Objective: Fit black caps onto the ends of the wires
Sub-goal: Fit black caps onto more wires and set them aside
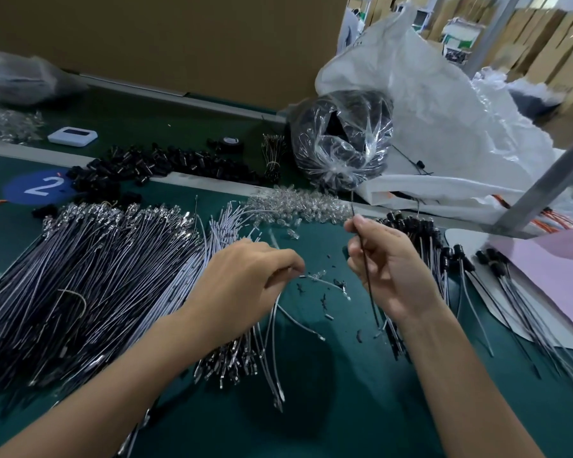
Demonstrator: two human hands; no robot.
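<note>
The wire (365, 269) in hand is a thin dark lead. The right hand (387, 269) holds it near-upright, thumb and fingertips pinching it close to its bare top end while the rest hangs down across the palm. The left hand (248, 279) is just to the left and not touching the right. Its curled fingers pinch a pale wire (328, 283) that appears to have a clear tip. No cap is visible on either end or in either hand. The loose black caps (166, 163) lie at the far left of the worktop (328, 391), well apart from both hands. The uncapped bundle (86, 269) lies to the left, and the capped wires (424, 233) are stacked to the right. A heap of clear bulbs (298, 206) lies just beyond the hands. Probable faults from here are as follows. The thin lead may buckle if a cap is pushed on with the grip too far below the end. A cap may seat crooked or drop among the scraps (323, 302) under the hands. Reaching to the far caps while both hands are occupied may drag wires out of the sorted piles.
</note>
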